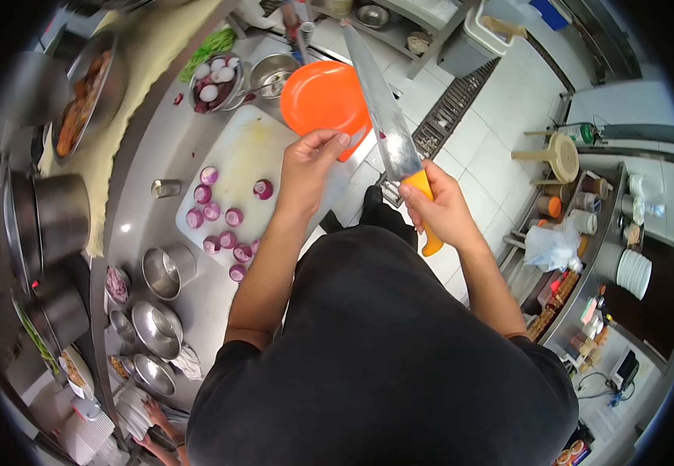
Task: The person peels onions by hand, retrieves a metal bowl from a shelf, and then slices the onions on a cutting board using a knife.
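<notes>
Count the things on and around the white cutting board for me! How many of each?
Purple onion halves on the cutting board: 11, for example
Orange plates: 1, held by the left hand
Knives: 1, held by the right hand
Bowls of peeled onions: 1
Total: 14

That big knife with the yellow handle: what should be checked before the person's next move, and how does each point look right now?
1. Grip on the knife: right hand wraps the yellow handle. Ok.
2. Blade direction: points away from the body. Ok.
3. Left hand clear of the blade: it holds the orange plate, apart from the blade. Ok.
4. Halved red onions on the cutting board: lying flat. Ok.
5. Blade clean: cannot tell.
</notes>
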Demonstrator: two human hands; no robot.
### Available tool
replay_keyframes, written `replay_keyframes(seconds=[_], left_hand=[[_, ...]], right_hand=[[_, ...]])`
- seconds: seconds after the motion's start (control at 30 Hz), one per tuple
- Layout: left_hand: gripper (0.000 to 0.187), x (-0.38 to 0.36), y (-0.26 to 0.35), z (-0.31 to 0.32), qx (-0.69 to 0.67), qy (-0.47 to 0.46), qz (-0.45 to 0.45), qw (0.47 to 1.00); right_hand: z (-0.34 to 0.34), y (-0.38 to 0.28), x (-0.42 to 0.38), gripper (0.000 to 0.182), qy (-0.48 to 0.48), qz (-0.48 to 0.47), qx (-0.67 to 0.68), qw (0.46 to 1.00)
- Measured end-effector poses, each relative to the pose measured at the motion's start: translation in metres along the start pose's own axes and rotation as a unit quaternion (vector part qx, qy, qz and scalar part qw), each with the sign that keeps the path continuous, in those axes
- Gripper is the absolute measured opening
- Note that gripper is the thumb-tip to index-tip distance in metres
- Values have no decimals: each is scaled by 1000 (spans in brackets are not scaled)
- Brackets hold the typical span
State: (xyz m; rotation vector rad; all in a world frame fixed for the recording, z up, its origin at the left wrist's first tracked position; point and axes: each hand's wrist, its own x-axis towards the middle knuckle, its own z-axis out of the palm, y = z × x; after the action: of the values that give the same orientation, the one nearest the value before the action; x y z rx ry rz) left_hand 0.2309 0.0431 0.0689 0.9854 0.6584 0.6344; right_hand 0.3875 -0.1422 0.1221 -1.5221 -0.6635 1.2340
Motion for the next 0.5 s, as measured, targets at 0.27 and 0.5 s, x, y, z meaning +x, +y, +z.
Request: replay_keyframes(seconds=[0.27, 0.5], left_hand=[[14, 24, -12, 84, 73, -106, -7, 992], [16, 26, -39, 93, 246, -78, -97, 961]], right_hand=[[-56, -5, -17, 23, 1, 15, 31, 999], [-103, 14, -25, 22, 29, 25, 55, 998]])
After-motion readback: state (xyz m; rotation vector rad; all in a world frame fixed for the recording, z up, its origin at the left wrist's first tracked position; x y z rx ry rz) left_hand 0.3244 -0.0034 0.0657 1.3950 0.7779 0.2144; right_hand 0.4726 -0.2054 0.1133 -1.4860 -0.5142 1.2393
